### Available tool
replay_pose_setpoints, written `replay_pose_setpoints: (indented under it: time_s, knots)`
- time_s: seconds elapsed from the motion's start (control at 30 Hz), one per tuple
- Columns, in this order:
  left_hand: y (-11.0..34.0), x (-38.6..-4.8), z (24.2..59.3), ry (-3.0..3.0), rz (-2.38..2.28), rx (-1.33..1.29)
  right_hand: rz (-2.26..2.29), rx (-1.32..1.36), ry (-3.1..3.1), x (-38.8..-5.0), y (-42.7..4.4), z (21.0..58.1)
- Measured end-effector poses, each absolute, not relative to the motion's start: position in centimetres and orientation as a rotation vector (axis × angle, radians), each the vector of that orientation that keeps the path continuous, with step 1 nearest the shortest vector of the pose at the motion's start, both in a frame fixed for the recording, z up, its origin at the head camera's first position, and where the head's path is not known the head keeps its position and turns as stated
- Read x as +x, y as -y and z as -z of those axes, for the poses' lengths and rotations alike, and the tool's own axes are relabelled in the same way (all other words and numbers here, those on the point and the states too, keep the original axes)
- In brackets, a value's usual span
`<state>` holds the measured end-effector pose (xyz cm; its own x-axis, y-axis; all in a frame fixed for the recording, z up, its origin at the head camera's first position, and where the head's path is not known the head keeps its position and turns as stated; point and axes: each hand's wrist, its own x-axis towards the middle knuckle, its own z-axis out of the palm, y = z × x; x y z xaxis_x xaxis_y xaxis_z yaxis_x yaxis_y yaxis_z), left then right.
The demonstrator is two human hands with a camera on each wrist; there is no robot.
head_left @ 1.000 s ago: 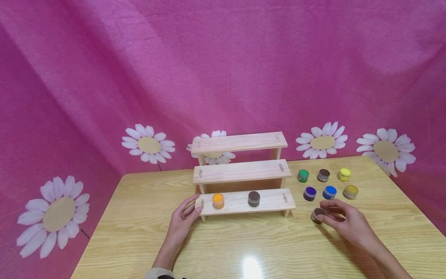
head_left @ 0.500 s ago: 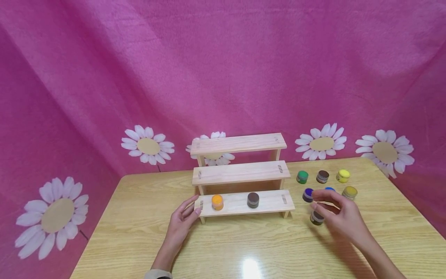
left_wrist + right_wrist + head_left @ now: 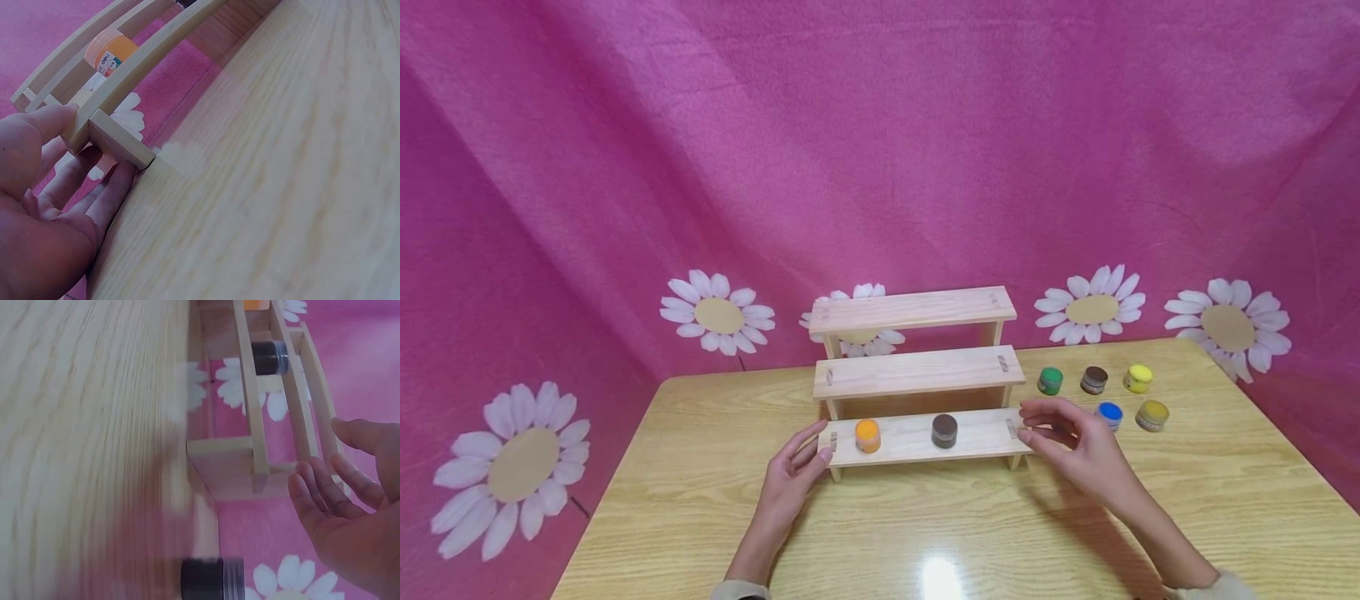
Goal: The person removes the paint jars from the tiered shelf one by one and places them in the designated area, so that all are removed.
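Observation:
A three-tier wooden display stand [image 3: 910, 372] holds an orange paint jar [image 3: 868, 435] and a dark brown paint jar [image 3: 944, 430] on its lowest board. My left hand [image 3: 792, 467] grips the left end of that board; in the left wrist view its fingers [image 3: 112, 197] bend around the leg. My right hand [image 3: 1078, 446] is at the board's right end, fingers slightly bent, holding nothing; whether it touches the wood I cannot tell. A dark jar [image 3: 211, 579] stands on the table near it in the right wrist view, out of sight in the head view.
Right of the stand are green [image 3: 1051, 381], dark brown [image 3: 1094, 380], yellow [image 3: 1138, 378], blue [image 3: 1108, 415] and ochre [image 3: 1152, 415] jars on the wooden table [image 3: 865, 533]. A pink cloth [image 3: 880, 150] with white flowers hangs behind.
My right hand has left the dark jar on the table and moved left to the stand's right end. It now covers the purple jar too. My left hand has stayed still.

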<state>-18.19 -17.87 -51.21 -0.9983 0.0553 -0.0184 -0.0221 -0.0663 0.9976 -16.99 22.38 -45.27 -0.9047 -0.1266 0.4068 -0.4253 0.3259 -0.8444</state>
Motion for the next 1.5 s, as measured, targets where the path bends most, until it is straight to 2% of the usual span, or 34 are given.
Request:
replay_pose_setpoints:
  time_s: [0.73,1.5]
  knots:
    - [18.0,-18.3,51.1,-2.108,-2.255,0.046,-1.887,0.533,2.328,-18.7,-16.6,45.7]
    - [17.8,-18.1,51.2,-2.122,-2.244,0.021,-1.609,0.493,2.45,-18.7,-14.4,47.1]
